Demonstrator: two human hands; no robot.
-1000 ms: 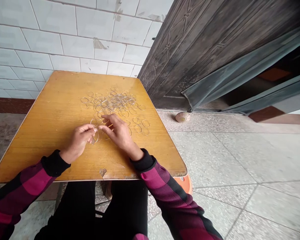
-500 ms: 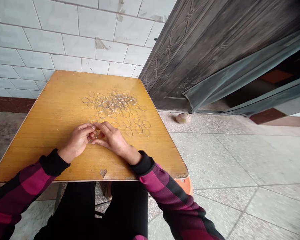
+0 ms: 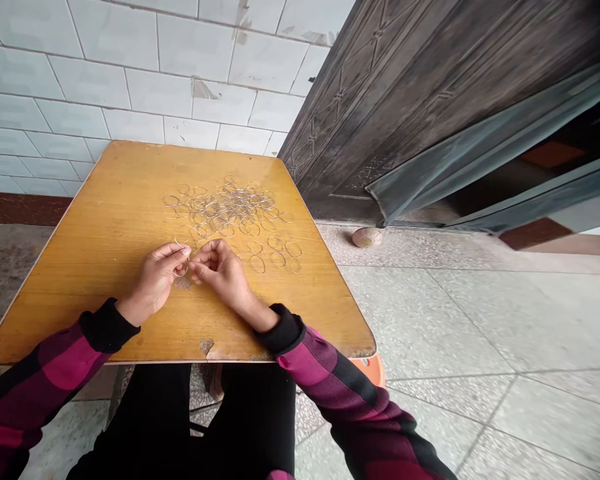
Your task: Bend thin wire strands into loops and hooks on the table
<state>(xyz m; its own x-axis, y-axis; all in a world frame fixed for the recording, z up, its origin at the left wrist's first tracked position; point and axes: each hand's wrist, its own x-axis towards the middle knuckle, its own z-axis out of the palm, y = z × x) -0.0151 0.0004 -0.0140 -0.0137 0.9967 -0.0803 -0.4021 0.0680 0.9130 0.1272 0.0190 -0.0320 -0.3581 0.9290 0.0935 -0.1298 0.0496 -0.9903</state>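
My left hand (image 3: 156, 275) is closed in a pinch, thumb against fingers, on thin metal wire rings (image 3: 175, 241); one loop rises above the fingertips and another curves below them. Close beside it, my right hand (image 3: 225, 272) has its thumb and fingertips pinched together at the right side of the held wire. The exact grip of the right fingertips is too fine to make out. Beyond both hands, a tangled pile of wire rings (image 3: 237, 202) lies on the yellow wooden table (image 3: 110, 193). Several separate rings (image 3: 278, 259) lie to the right of my right hand.
A white tiled wall (image 3: 135, 87) stands behind the table, and a dark carved wooden door (image 3: 340, 127) is at its right. On the floor by the door is a round ball-like object (image 3: 367, 237). An orange stool (image 3: 375, 368) shows under the table's near right corner.
My right hand's fingers have drawn in and moved slightly right, away from the left fingertips. The held wire rings have turned and show more clearly. My left hand has stayed nearly in place.
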